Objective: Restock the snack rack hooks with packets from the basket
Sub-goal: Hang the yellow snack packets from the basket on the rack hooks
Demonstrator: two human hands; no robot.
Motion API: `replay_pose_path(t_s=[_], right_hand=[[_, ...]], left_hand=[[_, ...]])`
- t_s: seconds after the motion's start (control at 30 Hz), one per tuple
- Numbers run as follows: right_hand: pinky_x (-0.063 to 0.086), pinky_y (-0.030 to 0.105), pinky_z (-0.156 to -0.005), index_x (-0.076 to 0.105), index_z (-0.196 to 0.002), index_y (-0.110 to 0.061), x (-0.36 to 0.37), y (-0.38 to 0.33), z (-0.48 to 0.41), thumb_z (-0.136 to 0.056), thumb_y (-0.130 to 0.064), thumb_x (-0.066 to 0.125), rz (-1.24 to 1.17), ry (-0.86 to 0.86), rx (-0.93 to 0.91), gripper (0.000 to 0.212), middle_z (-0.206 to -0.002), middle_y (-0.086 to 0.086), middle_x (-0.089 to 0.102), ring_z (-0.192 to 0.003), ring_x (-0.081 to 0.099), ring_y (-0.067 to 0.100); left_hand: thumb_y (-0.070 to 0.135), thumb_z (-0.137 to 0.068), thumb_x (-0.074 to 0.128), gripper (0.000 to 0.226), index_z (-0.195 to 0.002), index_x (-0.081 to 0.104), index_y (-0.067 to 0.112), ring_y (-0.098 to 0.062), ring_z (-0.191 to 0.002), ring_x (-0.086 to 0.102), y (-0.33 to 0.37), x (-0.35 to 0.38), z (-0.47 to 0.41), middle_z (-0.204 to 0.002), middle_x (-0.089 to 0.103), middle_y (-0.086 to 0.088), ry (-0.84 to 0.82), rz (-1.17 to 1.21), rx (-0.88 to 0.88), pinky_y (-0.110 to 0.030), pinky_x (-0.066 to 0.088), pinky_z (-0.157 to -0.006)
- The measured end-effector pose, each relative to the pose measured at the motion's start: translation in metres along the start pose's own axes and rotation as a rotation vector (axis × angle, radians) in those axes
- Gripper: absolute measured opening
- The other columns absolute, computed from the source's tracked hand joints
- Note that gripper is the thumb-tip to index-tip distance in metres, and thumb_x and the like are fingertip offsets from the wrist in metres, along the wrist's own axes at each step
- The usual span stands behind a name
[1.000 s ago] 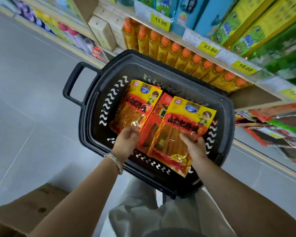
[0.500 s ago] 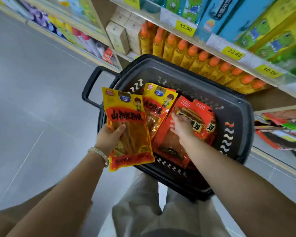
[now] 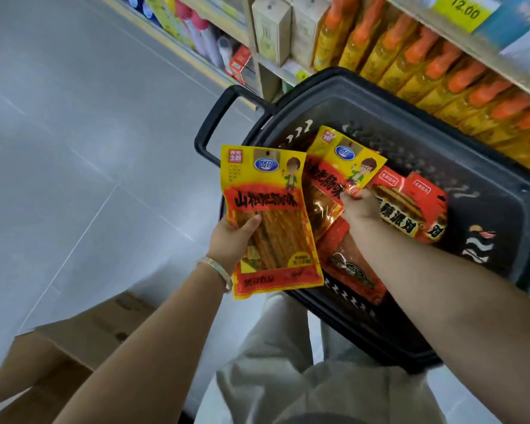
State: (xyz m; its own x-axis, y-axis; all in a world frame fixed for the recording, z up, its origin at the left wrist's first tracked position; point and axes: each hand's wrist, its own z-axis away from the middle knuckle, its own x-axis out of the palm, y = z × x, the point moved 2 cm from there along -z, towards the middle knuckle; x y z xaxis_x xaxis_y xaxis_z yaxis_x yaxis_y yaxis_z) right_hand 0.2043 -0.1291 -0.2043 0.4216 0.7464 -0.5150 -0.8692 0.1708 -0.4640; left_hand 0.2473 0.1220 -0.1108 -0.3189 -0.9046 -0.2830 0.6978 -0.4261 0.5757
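Note:
A black plastic basket [image 3: 499, 228] stands on the floor beside the shelves. My left hand [image 3: 230, 243] grips a yellow-and-red snack packet [image 3: 270, 215] upright over the basket's left rim, thumb across its clear window. My right hand [image 3: 360, 206] reaches into the basket and pinches the lower right edge of a second yellow packet [image 3: 340, 169], which is tilted up. Under it lie red packets [image 3: 410, 206], another red one [image 3: 349, 264] beneath my right forearm. No rack hooks are in view.
The shelf behind the basket holds a row of orange-capped yellow bottles [image 3: 435, 65] and beige cartons [image 3: 270, 29], with a yellow price tag [image 3: 465, 9] above. A brown cardboard box [image 3: 74, 347] sits on the grey floor at lower left. My light trousers [image 3: 288, 377] fill the bottom.
My left hand took over a yellow packet and raised it out of the basket to the left. My right hand moved from the red packets onto the second yellow packet and lifted its edge.

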Motion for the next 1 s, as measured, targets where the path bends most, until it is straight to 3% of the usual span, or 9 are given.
replay_pose_path(t_s=[0.1,0.2,0.33,0.47,0.57,0.7,0.8,0.93,1.0], right_hand=[[0.058,0.043,-0.078,0.053,-0.119,-0.009,-0.018,0.005,0.018,-0.091,-0.010,0.059,-0.086,-0.009,-0.027,0.029,-0.086,0.000,0.057,-0.074,0.060,0.015],[0.056,0.032,-0.078,0.055,-0.126,-0.006,-0.043,0.010,0.046,-0.090,-0.010,0.062,-0.216,0.035,-0.037,0.038,-0.108,0.006,0.062,-0.092,0.062,0.019],[0.047,0.043,-0.099,0.057,-0.120,-0.006,-0.078,0.013,0.089,-0.092,-0.037,0.057,-0.328,0.002,-0.069,0.042,-0.127,0.011,0.058,-0.112,0.058,0.026],[0.054,0.041,-0.083,0.058,-0.089,-0.019,-0.127,0.011,0.129,-0.096,-0.040,0.047,-0.402,0.031,-0.271,0.025,-0.103,0.016,0.064,-0.093,0.063,0.027],[0.051,0.050,-0.079,0.055,-0.082,-0.015,-0.178,0.022,0.156,-0.098,-0.038,0.044,-0.298,0.153,-0.478,0.030,-0.074,0.001,0.057,-0.073,0.058,0.014],[0.029,0.022,-0.054,0.036,-0.063,-0.028,-0.264,0.049,0.191,-0.097,-0.033,0.045,-0.295,0.374,-0.684,0.036,-0.052,-0.011,0.035,-0.049,0.041,-0.005],[0.026,0.028,-0.055,0.041,-0.065,-0.017,-0.334,0.090,0.215,-0.098,-0.030,0.045,-0.334,0.486,-0.719,0.037,-0.058,-0.008,0.037,-0.053,0.037,0.002],[0.033,0.027,-0.066,0.052,-0.079,-0.010,-0.432,0.149,0.252,-0.100,-0.030,0.041,-0.390,0.659,-0.774,0.031,-0.072,0.001,0.051,-0.066,0.043,0.007],[0.033,0.028,-0.067,0.052,-0.078,-0.010,-0.484,0.178,0.274,-0.100,-0.029,0.041,-0.385,0.753,-0.795,0.031,-0.071,0.001,0.052,-0.068,0.044,0.011]], left_hand=[[0.034,-0.089,0.062,0.007,-0.092,0.067,0.030,-0.025,-0.095,0.067,0.008,0.001,0.009,-0.103,0.071,-0.003,-0.080,0.069,-0.007,-0.047,0.053,-0.087],[0.022,-0.094,0.056,0.011,-0.101,0.065,0.022,-0.031,-0.099,0.066,0.025,0.002,0.020,-0.110,0.069,-0.012,-0.184,0.135,-0.023,-0.049,0.054,-0.086],[0.033,-0.096,0.050,0.019,-0.111,0.060,0.027,-0.025,-0.102,0.066,0.060,0.009,0.042,-0.115,0.068,-0.006,-0.293,0.135,0.105,-0.049,0.051,-0.091],[0.055,-0.089,0.049,0.034,-0.109,0.062,0.032,-0.018,-0.110,0.061,0.096,0.030,0.078,-0.118,0.066,0.003,-0.276,0.028,0.299,-0.045,0.046,-0.100],[0.064,-0.087,0.043,0.062,-0.133,0.051,0.023,-0.021,-0.125,0.050,0.117,0.053,0.111,-0.134,0.055,0.001,-0.223,-0.113,0.422,-0.043,0.037,-0.108],[0.050,-0.096,0.038,0.039,-0.125,0.055,0.030,-0.014,-0.114,0.054,0.136,0.102,0.178,-0.112,0.059,0.013,-0.286,-0.227,0.723,-0.030,0.039,-0.099],[0.042,-0.097,0.041,0.028,-0.119,0.057,0.033,-0.006,-0.110,0.052,0.137,0.149,0.241,-0.110,0.060,0.018,-0.363,-0.246,0.923,-0.023,0.036,-0.095],[0.038,-0.096,0.048,0.017,-0.102,0.063,0.033,-0.009,-0.103,0.055,0.131,0.215,0.320,-0.107,0.061,0.013,-0.405,-0.205,1.064,-0.026,0.041,-0.095],[0.035,-0.096,0.050,0.023,-0.113,0.062,0.025,0.001,-0.099,0.050,0.131,0.247,0.364,-0.111,0.055,0.012,-0.389,-0.207,1.191,-0.014,0.034,-0.092]])
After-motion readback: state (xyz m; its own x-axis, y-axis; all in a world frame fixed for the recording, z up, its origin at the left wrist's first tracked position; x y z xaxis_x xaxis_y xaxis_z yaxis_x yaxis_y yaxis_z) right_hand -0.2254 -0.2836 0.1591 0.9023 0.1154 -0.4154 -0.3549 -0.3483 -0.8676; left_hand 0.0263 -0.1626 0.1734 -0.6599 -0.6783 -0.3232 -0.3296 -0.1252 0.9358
